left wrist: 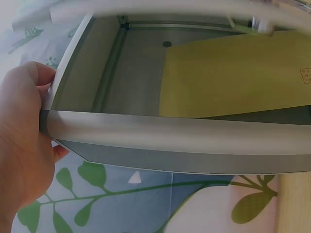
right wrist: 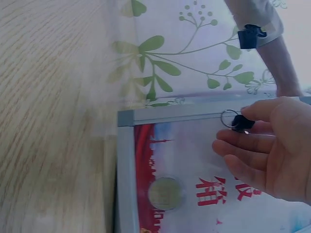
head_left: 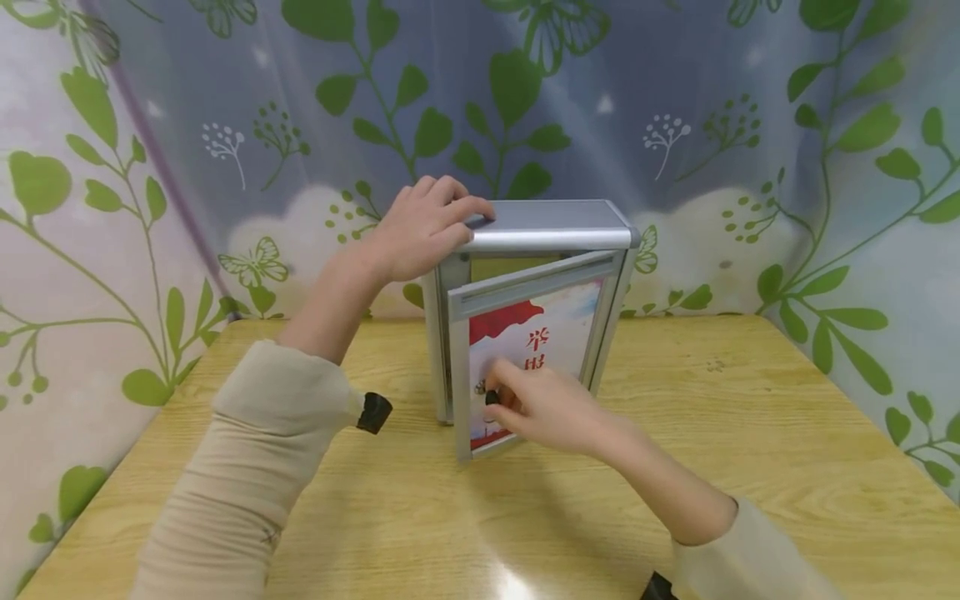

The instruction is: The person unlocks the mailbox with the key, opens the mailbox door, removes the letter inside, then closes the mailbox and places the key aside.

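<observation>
A silver-framed box stands upright on the table, its front door swung partly outward. The door's panel is white and red with red characters. My left hand grips the box's upper left corner, thumb and fingers on either side of the frame in the left wrist view. At the door's free edge, my right hand pinches a black-headed key with a metal ring. The key's blade is hidden. Inside the box, a yellow-brown envelope leans against the back wall.
The wooden table extends around the box. Behind it hangs a curtain patterned with leaves and butterflies. A round clear window is set in the door panel.
</observation>
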Available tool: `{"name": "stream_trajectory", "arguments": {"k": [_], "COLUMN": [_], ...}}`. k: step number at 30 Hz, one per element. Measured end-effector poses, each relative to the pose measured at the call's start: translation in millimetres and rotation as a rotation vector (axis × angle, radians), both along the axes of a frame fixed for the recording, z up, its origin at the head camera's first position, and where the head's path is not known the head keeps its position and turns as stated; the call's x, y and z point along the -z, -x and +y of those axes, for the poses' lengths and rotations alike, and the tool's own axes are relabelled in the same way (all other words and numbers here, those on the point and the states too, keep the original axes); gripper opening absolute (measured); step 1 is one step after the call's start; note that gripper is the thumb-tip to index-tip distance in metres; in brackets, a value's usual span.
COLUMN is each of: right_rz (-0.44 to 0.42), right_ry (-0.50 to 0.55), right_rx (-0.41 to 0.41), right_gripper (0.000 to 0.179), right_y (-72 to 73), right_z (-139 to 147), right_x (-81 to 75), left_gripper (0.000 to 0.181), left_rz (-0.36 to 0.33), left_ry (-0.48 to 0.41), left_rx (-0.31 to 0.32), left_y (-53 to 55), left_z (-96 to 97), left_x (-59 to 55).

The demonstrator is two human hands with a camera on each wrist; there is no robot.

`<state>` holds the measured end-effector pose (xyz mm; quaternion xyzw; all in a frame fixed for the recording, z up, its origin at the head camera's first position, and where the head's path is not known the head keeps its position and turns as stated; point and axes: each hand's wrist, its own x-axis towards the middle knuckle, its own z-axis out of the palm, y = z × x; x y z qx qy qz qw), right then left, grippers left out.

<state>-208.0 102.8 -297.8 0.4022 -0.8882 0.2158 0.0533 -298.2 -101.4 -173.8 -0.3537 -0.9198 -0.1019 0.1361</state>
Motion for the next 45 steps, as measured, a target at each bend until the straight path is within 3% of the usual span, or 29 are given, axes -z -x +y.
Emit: {"name": "stream_trajectory", "arguments": {"k": [13, 26, 45], "right_rz": [-0.106, -0.037, 0.045], "right_ry": [-0.032, -0.030, 0.005], "right_rx": [-0.092, -0.059, -0.078], "right_gripper": [0.014, 0.013, 0.016], "right_y": [-20.7, -39.6, -50.2], "right_z": [31, 42, 58], "right_x": [-17.4, -15.7, -10.6], "left_gripper": [0.043, 0.040, 0.041], "left_rz": [0.038, 0.039, 0.035], "left_ry": [-0.017, -0.006, -0.012], "left_rx": [0.006, 0.018, 0.009], "left_y": [-1.7, -0.3, -0.9], "left_z": [-1.3, -0.8, -1.3], "left_x": [-3.2, 0.9, 3.9]}}
